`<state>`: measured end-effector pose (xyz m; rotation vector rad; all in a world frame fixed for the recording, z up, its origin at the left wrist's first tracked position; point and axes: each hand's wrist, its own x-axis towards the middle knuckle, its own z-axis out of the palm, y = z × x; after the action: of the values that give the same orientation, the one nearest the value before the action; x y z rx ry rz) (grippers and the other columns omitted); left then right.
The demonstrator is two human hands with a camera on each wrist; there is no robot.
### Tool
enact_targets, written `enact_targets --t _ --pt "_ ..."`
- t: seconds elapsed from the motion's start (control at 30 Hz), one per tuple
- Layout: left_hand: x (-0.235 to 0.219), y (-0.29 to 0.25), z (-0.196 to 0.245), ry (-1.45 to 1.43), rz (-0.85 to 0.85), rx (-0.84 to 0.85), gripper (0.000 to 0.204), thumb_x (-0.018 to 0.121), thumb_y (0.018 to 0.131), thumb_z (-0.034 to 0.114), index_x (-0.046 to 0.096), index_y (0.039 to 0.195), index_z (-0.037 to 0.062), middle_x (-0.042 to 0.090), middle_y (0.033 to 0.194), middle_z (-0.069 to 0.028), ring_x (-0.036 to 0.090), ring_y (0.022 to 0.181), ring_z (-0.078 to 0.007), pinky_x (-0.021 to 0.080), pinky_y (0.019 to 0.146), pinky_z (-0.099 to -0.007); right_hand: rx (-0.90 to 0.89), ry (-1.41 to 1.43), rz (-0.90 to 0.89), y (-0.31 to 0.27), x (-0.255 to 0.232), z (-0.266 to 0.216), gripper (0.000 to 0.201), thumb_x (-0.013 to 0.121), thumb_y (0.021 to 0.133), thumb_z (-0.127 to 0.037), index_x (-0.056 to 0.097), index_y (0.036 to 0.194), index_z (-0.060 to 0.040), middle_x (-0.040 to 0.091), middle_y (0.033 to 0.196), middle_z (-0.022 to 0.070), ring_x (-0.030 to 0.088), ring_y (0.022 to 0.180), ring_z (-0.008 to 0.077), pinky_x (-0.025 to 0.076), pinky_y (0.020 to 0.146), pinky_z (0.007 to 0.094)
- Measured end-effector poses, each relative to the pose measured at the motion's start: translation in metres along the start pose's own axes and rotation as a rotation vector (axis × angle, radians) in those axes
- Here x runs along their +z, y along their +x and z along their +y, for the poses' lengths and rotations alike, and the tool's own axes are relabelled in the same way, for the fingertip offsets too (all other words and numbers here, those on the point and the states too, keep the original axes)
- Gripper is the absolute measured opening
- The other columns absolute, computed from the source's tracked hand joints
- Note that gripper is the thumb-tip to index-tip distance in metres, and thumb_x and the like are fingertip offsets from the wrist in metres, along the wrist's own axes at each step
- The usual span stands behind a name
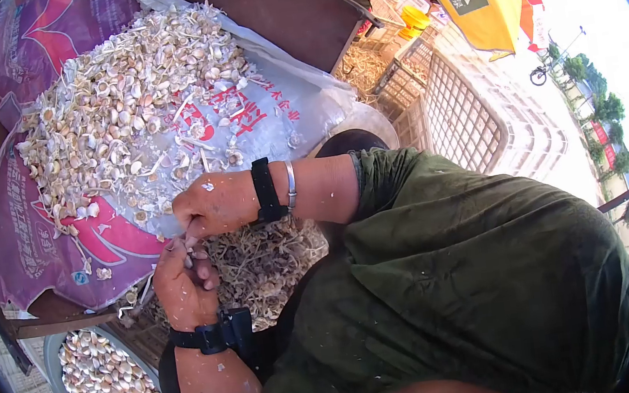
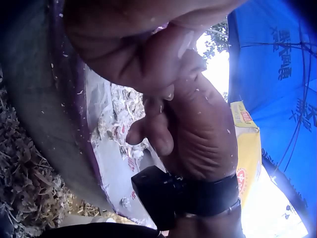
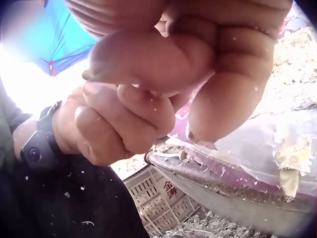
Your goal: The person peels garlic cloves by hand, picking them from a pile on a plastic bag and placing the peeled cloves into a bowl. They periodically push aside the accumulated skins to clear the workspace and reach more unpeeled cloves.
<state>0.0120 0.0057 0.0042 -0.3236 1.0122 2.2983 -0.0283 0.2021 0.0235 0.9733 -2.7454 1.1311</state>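
Both hands meet at the near edge of a sack-covered table, fingertips together over a small pale garlic clove [image 1: 190, 248]. My left hand [image 1: 184, 285], the lower one in the head view, pinches it with curled fingers. From above, my right hand [image 1: 215, 203] closes thumb and finger at the same spot. The clove is mostly hidden by fingers in both wrist views, where the left hand [image 3: 114, 121] and right hand [image 2: 198, 129] press close together. Just past the hands lies a broad heap of garlic cloves [image 1: 128, 113], with loose skins and stalks, on a plastic sack [image 1: 274, 127].
A grey tub [image 1: 55, 370] of cloves stands at lower left. Dry skins and stalks [image 1: 268, 269] are piled below the hands. White plastic crates [image 1: 469, 111] stand to the right. The table's raised rim [image 3: 208, 178] runs beside the hands. Skin flakes dot the green shirt [image 1: 465, 272].
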Motion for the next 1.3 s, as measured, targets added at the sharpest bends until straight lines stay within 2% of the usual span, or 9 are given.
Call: enact_targets --t 0.1,0.27,0.37,0.53,0.63,0.7,0.8,1.1,1.3 --pt "-0.001 -0.001 0.007 -0.097 -0.026 0.009 0.015 0.058 0.088 0.017 0.056 0.096 0.0046 0.058 0.075 -0.0072 0.050 0.053 -0.0134 0.036 0.043 -0.0241 0.033 -0.178 0.117 0.018 -0.024 0.030 0.006 0.060 0.082 -0.011 0.060 0.083 -0.0050 0.065 0.076 0.0161 0.064 0.074 0.0368 0.049 0.065 0.0434" --pt "0.010 0.000 0.018 -0.023 0.043 0.017 0.014 0.056 0.084 0.010 0.056 0.096 0.0033 0.061 0.079 -0.0096 0.054 0.056 -0.0147 0.038 0.043 -0.0247 0.221 -0.513 -0.091 0.043 -0.034 0.088 0.029 0.055 0.081 -0.006 0.064 0.109 -0.0063 0.065 0.104 0.0198 0.064 0.099 0.0370 0.052 0.083 0.0449" --pt "0.017 0.003 0.020 0.020 0.070 -0.022 0.015 0.056 0.084 0.008 0.056 0.098 0.0028 0.061 0.080 -0.0098 0.055 0.058 -0.0150 0.039 0.043 -0.0246 0.321 -0.501 -0.261 0.057 -0.031 0.094 0.027 0.058 0.076 -0.003 0.064 0.102 -0.0032 0.067 0.095 0.0201 0.065 0.090 0.0376 0.052 0.077 0.0436" --pt "0.001 0.012 0.015 0.009 -0.067 0.000 0.016 0.055 0.088 0.011 0.056 0.101 0.0028 0.059 0.081 -0.0061 0.054 0.063 -0.0124 0.039 0.045 -0.0233 0.306 -0.348 -0.237 0.056 -0.029 0.113 0.023 0.064 0.075 -0.009 0.064 0.097 -0.0038 0.068 0.092 0.0172 0.066 0.087 0.0335 0.052 0.075 0.0399" --pt "0.002 0.013 0.011 0.009 -0.012 0.038 0.014 0.057 0.093 0.014 0.057 0.102 0.0039 0.061 0.080 -0.0064 0.057 0.060 -0.0128 0.038 0.043 -0.0239 0.091 -0.384 -0.160 0.039 -0.031 0.092 0.023 0.067 0.074 -0.011 0.064 0.095 -0.0014 0.068 0.088 0.0151 0.068 0.080 0.0286 0.053 0.070 0.0377" --pt "0.013 0.010 0.010 0.097 0.063 0.067 0.017 0.059 0.093 0.020 0.056 0.102 0.0044 0.061 0.080 -0.0053 0.057 0.061 -0.0124 0.039 0.044 -0.0246 0.460 0.325 -0.228 0.031 -0.032 0.030 0.019 0.068 0.073 -0.009 0.064 0.088 0.0015 0.067 0.082 0.0137 0.069 0.074 0.0233 0.054 0.063 0.0344" --pt "0.026 0.007 0.008 0.155 0.073 0.064 0.018 0.060 0.094 0.021 0.055 0.102 0.0057 0.060 0.079 -0.0050 0.055 0.056 -0.0117 0.037 0.041 -0.0226 0.235 0.214 -0.223 0.017 -0.020 -0.003 0.015 0.065 0.075 -0.004 0.062 0.087 0.0031 0.066 0.081 0.0122 0.070 0.070 0.0183 0.055 0.058 0.0317" --pt "0.025 -0.009 0.001 0.445 -0.076 0.145 0.018 0.062 0.094 0.021 0.053 0.097 0.0060 0.056 0.068 -0.0043 0.048 0.044 -0.0088 0.028 0.035 -0.0193 0.543 0.649 -0.139 -0.015 -0.019 -0.035 0.017 0.074 0.075 -0.004 0.059 0.076 0.0031 0.067 0.070 0.0111 0.069 0.061 0.0178 0.058 0.055 0.0275" --pt "0.013 -0.015 0.012 0.036 -0.236 0.055 0.014 0.061 0.093 0.019 0.056 0.094 0.0056 0.058 0.072 -0.0078 0.045 0.042 -0.0113 0.030 0.036 -0.0218 0.431 0.922 -0.130 -0.017 -0.032 -0.055 0.012 0.073 0.078 -0.003 0.062 0.079 0.0032 0.067 0.073 0.0095 0.068 0.060 0.0147 0.054 0.054 0.0271"
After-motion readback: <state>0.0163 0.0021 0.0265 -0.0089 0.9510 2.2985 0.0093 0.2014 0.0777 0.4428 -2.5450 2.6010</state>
